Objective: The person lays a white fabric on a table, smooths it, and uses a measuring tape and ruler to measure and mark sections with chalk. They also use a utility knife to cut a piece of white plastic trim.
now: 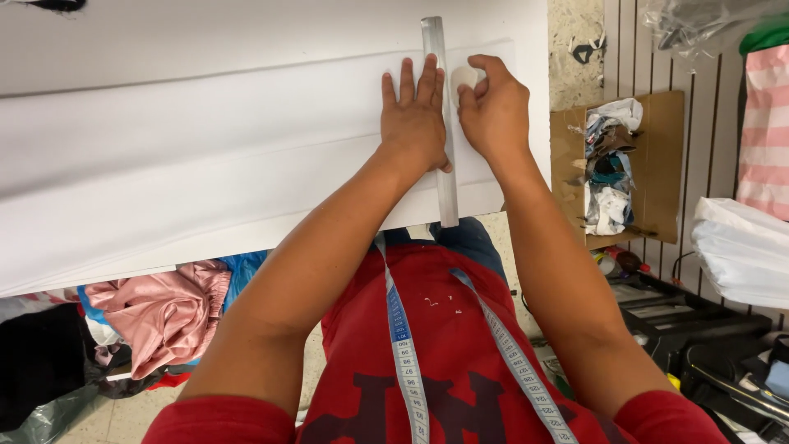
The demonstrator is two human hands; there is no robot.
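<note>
Nearest the camera, below the bench edge, a red shirt [444,362] fills the lower middle of the view, with a blue-and-white tape measure [403,345] draped around the neck and hanging down in two strands. To the person's left, under the bench, a heap of clothing lies with a pink garment [168,308] on top and dark cloth beside it. Both bare forearms reach forward and upward onto the bench [526,20], which is covered by wide white fabric [189,140] lying in long flat folds. A long clear ruler [444,164] lies across the fabric, running away from the person, its near end overhanging the bench edge just above the shirt. The left hand [413,119] rests flat on the fabric against the ruler's left side, fingers straight and close together, the outermost ones lying on the ruler itself. The right hand [496,111] sits just beside the ruler on its right, its fingers curled and pinching a small white piece of chalk [465,78] whose edge meets the ruler near the far end. Off to the right, on the floor, an open cardboard box [657,164] holds mixed fabric scraps, and near it a stack of folded white cloth [744,247] rests by a pink-and-white striped bag [764,131]. Dark equipment sits in the lower right corner, too cut off to identify.
</note>
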